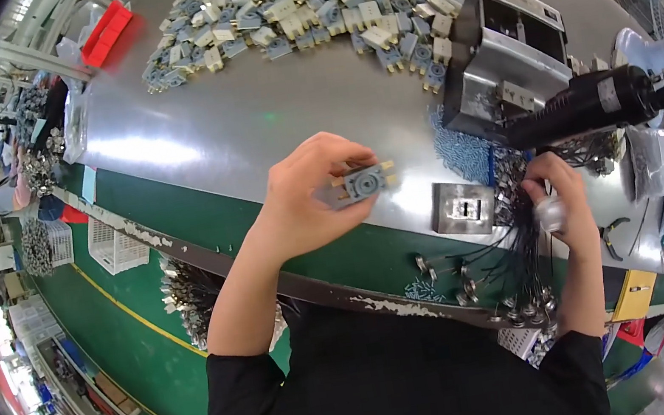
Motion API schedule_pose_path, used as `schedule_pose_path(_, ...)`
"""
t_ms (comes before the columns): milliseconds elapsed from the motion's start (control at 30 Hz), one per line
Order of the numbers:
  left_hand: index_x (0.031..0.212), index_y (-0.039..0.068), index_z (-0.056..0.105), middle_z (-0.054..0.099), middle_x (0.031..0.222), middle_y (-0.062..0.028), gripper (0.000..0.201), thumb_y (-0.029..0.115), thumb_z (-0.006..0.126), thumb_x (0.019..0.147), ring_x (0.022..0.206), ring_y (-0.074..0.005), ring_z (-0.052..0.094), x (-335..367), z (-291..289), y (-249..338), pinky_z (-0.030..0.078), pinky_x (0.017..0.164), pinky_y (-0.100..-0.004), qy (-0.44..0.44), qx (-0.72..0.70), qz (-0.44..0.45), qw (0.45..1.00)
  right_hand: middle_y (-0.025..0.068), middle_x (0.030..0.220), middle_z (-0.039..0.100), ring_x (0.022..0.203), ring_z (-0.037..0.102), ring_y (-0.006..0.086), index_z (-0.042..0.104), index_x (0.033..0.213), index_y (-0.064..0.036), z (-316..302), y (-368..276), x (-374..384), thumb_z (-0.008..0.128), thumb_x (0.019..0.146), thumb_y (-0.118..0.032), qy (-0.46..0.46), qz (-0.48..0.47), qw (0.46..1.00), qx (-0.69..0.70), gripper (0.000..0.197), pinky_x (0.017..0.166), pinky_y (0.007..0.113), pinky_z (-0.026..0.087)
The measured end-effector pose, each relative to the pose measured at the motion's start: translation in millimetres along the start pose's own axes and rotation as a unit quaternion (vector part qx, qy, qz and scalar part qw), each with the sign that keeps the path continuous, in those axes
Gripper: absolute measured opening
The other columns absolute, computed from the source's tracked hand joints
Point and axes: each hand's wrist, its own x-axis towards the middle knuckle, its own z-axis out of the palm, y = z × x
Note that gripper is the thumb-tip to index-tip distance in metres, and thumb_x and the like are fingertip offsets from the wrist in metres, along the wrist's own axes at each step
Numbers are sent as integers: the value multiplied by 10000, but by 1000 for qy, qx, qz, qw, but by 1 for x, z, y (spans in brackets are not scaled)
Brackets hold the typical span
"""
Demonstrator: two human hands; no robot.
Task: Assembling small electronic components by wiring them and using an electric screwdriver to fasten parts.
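My left hand (316, 188), above the steel table, pinches a grey plastic connector block (364, 183) with brass-coloured terminals and a round recess on its face. At the right, my right hand (559, 184) has its fingers curled, with a slightly blurred round silver metal part (550, 214) against the palm. Beneath and beside that hand lies a bunch of small metal parts with thin black leads (510, 189). A square metal fixture (463, 208) with a slotted centre sits between my hands.
A large heap of grey and cream blocks (302, 6) covers the far table. A steel machine (509, 43) stands behind a black powered screwdriver (591, 104). Blue screws (461, 149) lie near it. Pliers (611, 239) rest at the right; a red bin (107, 33) is far left.
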Motion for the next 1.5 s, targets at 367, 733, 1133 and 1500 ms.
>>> schedule_pose_path(367,1151,36,753,791,1043,-93,432,-43,880,745,897,-201,730,36,42,32,573,707,-292,-49,26,98,994,121,903,740,795,740,215,695,964,32,-7,2,-16,760,872,106,91,-20,994,49,134,738,310,578)
schedule_pose_path(733,1154,63,788,774,1131,-89,351,1,779,809,784,-173,693,25,123,-2,532,647,-276,-110,87,126,982,123,847,712,741,695,215,774,993,25,-27,-5,-15,703,789,142,97,-45,990,92,246,654,301,532)
schedule_pose_path(1133,1083,53,811,784,1142,-78,293,77,904,806,855,-234,784,19,110,1,624,709,-331,-162,67,54,983,144,881,722,773,711,236,781,953,22,-33,-8,-21,673,724,155,101,-42,990,83,286,661,304,536)
schedule_pose_path(1500,1127,108,828,749,1085,-31,258,126,848,871,835,-244,735,23,104,-6,606,741,-360,-154,52,90,983,146,874,715,746,706,257,767,938,30,-27,-15,-12,679,708,126,83,-63,990,99,265,663,331,558)
